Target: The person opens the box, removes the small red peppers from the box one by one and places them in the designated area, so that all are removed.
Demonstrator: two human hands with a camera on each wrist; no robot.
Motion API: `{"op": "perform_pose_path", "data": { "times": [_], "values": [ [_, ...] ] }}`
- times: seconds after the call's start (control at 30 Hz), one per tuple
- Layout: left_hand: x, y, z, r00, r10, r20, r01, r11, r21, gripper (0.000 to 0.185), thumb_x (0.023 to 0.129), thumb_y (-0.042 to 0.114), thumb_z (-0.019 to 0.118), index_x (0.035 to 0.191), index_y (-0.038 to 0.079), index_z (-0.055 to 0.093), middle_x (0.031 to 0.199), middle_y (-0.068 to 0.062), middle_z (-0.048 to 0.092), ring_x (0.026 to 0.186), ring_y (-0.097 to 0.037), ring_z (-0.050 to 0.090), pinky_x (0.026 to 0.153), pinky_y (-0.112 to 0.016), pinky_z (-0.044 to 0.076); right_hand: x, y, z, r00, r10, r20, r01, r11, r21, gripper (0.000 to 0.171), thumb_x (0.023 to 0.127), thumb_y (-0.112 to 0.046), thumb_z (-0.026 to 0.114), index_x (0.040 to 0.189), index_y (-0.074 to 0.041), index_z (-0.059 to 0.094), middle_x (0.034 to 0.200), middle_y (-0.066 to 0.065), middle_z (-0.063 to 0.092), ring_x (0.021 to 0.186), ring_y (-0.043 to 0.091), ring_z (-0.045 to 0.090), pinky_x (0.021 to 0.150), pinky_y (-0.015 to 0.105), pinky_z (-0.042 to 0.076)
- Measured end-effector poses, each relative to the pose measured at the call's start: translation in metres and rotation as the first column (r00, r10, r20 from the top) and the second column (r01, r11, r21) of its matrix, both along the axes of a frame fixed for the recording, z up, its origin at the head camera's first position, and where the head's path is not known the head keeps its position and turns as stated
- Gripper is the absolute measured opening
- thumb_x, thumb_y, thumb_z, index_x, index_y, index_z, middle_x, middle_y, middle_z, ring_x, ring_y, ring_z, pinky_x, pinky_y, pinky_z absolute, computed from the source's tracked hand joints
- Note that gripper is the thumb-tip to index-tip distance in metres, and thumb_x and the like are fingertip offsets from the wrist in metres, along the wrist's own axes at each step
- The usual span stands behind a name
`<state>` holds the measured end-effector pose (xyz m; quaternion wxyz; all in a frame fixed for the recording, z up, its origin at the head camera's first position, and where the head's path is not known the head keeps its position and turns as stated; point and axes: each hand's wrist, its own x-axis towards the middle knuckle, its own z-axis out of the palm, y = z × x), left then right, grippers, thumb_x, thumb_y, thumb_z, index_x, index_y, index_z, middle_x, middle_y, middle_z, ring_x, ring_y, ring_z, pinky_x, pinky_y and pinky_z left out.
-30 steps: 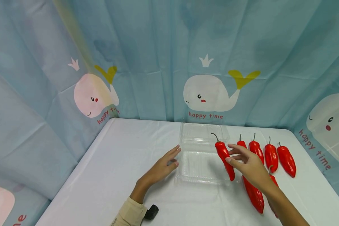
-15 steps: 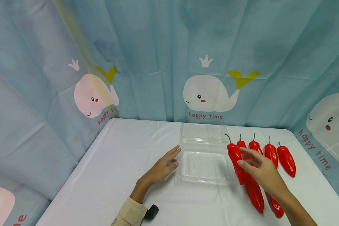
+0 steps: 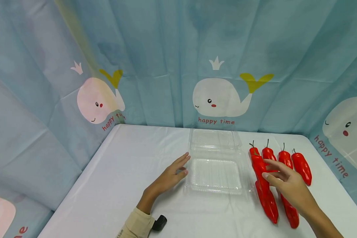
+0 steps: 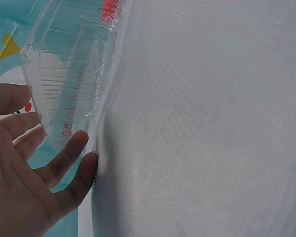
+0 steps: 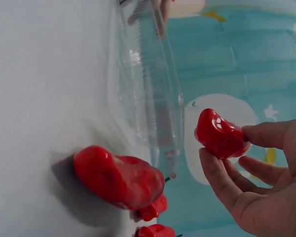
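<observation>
A long red chili pepper [image 3: 259, 168] is pinched between the thumb and fingers of my right hand [image 3: 288, 186]. In the right wrist view that pepper [image 5: 220, 136] is held up off the table, seen end-on. In the head view it overlaps another red pepper [image 3: 267, 205] lying on the cloth. My left hand [image 3: 169, 178] has its fingers extended at the left side of a clear plastic clamshell box [image 3: 215, 191]. In the left wrist view, the fingertips of this hand [image 4: 34, 173] are right at the wall of the box [image 4: 71, 84]. The box stands with its lid [image 3: 215, 138] folded back.
Several red peppers lie at the right of the white table, among them one at the far right [image 3: 302, 168] and one nearer the front [image 3: 291, 213]. A black object [image 3: 159, 223] sits by the left sleeve [image 3: 137, 224]. A blue whale-print curtain [image 3: 154, 66] surrounds the table.
My right hand has carried the held pepper rightward, from over the box's right side to over the peppers lying on the right. My left hand has stayed still beside the box.
</observation>
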<state>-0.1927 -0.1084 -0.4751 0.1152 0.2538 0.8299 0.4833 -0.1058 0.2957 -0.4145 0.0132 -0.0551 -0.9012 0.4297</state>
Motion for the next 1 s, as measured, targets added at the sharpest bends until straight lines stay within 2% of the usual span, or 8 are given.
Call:
{"op": "perform_pose_path", "data": {
  "times": [0.37,0.6,0.67,0.77,0.87,0.9,1.0],
  "values": [
    [0.000,0.000,0.001,1.000,-0.003,-0.004,0.003,1.000,0.002,0.060,0.112,0.019,0.050,0.168,0.011,0.030,0.178,0.004,0.016,0.138,-0.033,0.057,0.116,-0.061,0.042,0.008,0.018,-0.004,0.998,-0.036,0.046,0.037,0.999,-0.005,0.082,0.100,-0.046,0.072,0.163,-0.006,0.038,0.152,0.034,0.048,0.127,0.053,0.059,0.079,0.048,0.065],
    [0.001,0.000,0.001,1.000,-0.001,-0.004,0.001,1.000,0.002,0.060,0.112,0.019,0.049,0.168,0.012,0.030,0.178,0.004,0.016,0.138,-0.033,0.057,0.116,-0.061,0.042,0.012,0.032,-0.007,0.996,-0.059,0.069,0.058,0.998,0.010,0.084,0.101,-0.049,0.069,0.164,-0.004,0.036,0.152,0.034,0.046,0.133,0.058,0.053,0.080,0.049,0.065],
    [0.001,0.001,0.001,1.000,0.001,-0.004,-0.001,1.000,0.000,0.060,0.112,0.019,0.049,0.169,0.012,0.030,0.178,0.003,0.016,0.138,-0.033,0.057,0.116,-0.061,0.042,0.013,0.036,-0.007,0.994,-0.073,0.086,0.072,0.997,0.016,0.084,0.102,-0.049,0.068,0.164,-0.004,0.035,0.152,0.035,0.045,0.127,0.053,0.060,0.081,0.049,0.065],
    [0.001,0.001,0.001,1.000,0.001,-0.003,-0.001,1.000,-0.003,0.060,0.112,0.019,0.049,0.168,0.011,0.029,0.178,0.002,0.016,0.137,-0.033,0.057,0.115,-0.061,0.043,0.015,0.042,-0.007,0.990,-0.089,0.105,0.087,0.996,0.018,0.084,0.103,-0.050,0.066,0.164,-0.003,0.034,0.152,0.035,0.046,0.111,0.022,0.072,0.082,0.046,0.065],
    [0.001,0.001,0.001,1.000,0.002,-0.003,-0.002,1.000,-0.003,0.060,0.112,0.019,0.049,0.168,0.011,0.029,0.178,0.002,0.016,0.137,-0.033,0.057,0.115,-0.061,0.043,0.017,0.047,-0.008,0.989,-0.106,0.107,0.104,0.994,0.019,0.083,0.104,-0.050,0.064,0.164,-0.001,0.033,0.151,0.035,0.047,0.100,-0.002,0.068,0.081,0.042,0.065],
    [0.001,0.001,0.001,1.000,0.002,-0.003,-0.002,1.000,-0.002,0.060,0.112,0.019,0.049,0.168,0.012,0.029,0.178,0.002,0.016,0.137,-0.033,0.057,0.115,-0.061,0.043,0.018,0.048,-0.008,0.988,-0.110,0.109,0.109,0.994,0.020,0.083,0.104,-0.050,0.064,0.164,-0.001,0.033,0.152,0.035,0.046,0.098,-0.007,0.065,0.081,0.041,0.065],
    [0.001,0.000,0.001,1.000,0.000,-0.002,0.000,1.000,0.002,0.060,0.112,0.018,0.049,0.169,0.012,0.029,0.178,0.003,0.016,0.137,-0.032,0.057,0.115,-0.060,0.043,0.020,0.051,-0.011,0.985,-0.134,0.111,0.132,0.991,0.026,0.082,0.105,-0.049,0.063,0.164,0.000,0.032,0.152,0.036,0.045,0.098,-0.004,0.066,0.081,0.041,0.066]
  ]
}}
